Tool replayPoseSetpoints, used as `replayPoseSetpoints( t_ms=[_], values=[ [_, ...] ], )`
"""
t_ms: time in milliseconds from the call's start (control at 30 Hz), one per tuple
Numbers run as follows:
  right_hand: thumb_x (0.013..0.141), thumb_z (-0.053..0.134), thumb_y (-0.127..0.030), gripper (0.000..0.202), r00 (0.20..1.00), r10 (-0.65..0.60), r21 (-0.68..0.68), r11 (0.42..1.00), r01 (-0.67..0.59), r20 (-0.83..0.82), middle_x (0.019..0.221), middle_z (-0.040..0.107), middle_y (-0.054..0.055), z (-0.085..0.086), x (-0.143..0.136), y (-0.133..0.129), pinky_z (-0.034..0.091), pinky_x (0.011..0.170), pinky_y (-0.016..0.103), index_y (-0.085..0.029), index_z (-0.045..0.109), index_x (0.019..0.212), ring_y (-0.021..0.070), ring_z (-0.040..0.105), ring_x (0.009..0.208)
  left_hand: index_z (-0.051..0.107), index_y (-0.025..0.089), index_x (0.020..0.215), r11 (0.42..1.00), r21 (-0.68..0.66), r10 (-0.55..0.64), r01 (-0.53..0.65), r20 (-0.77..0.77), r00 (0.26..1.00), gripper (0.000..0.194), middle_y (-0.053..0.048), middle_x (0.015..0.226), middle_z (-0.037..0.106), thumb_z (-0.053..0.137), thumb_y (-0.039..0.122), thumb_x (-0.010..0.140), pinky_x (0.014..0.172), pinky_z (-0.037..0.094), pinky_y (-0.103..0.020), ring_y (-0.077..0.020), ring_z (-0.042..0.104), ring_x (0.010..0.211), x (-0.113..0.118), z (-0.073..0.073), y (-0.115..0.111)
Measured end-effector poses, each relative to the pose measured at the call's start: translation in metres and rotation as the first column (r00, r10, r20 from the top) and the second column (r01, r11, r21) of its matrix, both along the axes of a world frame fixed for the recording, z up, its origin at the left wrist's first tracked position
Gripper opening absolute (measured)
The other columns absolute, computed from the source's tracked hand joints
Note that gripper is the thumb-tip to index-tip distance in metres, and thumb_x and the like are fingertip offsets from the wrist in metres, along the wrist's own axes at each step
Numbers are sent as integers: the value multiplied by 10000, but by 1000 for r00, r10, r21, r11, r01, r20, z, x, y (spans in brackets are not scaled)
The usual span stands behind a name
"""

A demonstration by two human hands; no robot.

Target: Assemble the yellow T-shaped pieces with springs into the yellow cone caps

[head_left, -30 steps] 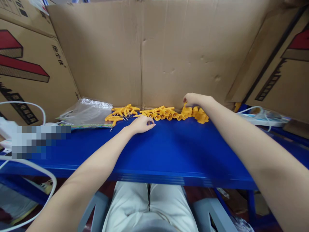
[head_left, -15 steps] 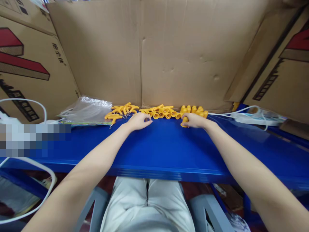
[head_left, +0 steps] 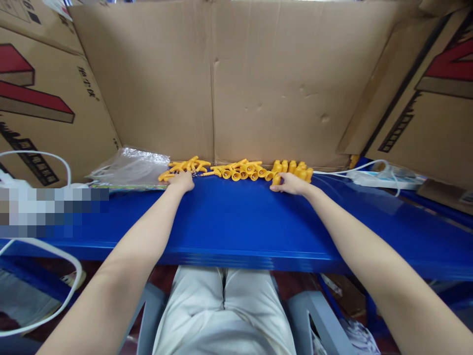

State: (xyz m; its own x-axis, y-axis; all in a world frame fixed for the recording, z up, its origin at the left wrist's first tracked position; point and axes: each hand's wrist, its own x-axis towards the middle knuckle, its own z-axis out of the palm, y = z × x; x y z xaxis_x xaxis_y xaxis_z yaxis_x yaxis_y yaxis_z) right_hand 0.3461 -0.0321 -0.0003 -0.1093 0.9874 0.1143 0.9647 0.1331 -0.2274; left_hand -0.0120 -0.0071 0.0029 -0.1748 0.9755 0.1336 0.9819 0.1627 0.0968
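My left hand [head_left: 182,181] reaches into a loose group of yellow T-handled corkscrews [head_left: 190,163] with bare metal spirals. Its fingers close on one corkscrew handle [head_left: 167,176] at the near edge, partly hidden by the hand. My right hand [head_left: 294,183] pinches a yellow bell-shaped sleeve [head_left: 276,181], which stands with its flared end down on the blue table. Behind that hand several more yellow sleeves [head_left: 292,166] stand upright. Between my hands, several corkscrews fitted with sleeves [head_left: 244,172] lie in a row, their round open ends facing me.
A tall cardboard panel [head_left: 148,74] rises behind the blue table [head_left: 229,222], with printed boxes on both sides. Clear plastic bags [head_left: 133,167] lie at the left. A white power strip [head_left: 388,180] with cords lies at the right, and a white cable [head_left: 76,276] loops at the near left.
My left hand has moved left from beside the row to the loose corkscrews, and its fingers have closed there. My right hand keeps its sleeve; the view has shifted slightly.
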Motion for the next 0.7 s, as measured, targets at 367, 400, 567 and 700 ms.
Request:
replayPoseSetpoints(
  t_ms=[367,400,567,700],
  values=[
    [840,657,-335,370,1000,-1,28,1000,1,-1,1045,711,136,-2,-1,3,481,794,379,-184,630,1177,308,662,921,557,156,1231,973,194,96,-123,142,985,434,-189,1364,496,624,215,807,915,442,-457,-389,469,1228,-15,-8,8],
    [832,666,-337,391,1000,6,27,1000,-6,-18,1035,712,135,-4,0,5,485,796,381,-179,624,1188,307,664,915,563,138,1213,975,177,108,-135,153,982,417,-193,1349,508,619,189,802,921,437,-449,-388,468,1229,-16,-8,9],
    [770,724,-367,395,994,34,49,998,-29,-103,966,712,139,-11,9,17,502,782,408,-153,657,1095,315,674,856,597,106,1128,975,160,118,-153,208,971,372,-238,1354,494,578,69,758,942,412,-455,-387,451,1274,-16,-8,12],
    [744,740,-358,347,989,74,88,994,-62,-132,958,709,141,-15,12,23,507,784,441,-170,659,1024,338,673,876,605,97,955,955,259,48,-145,349,936,264,-252,1315,497,625,51,695,941,393,-501,-422,467,1243,-21,-11,14]
  ],
)
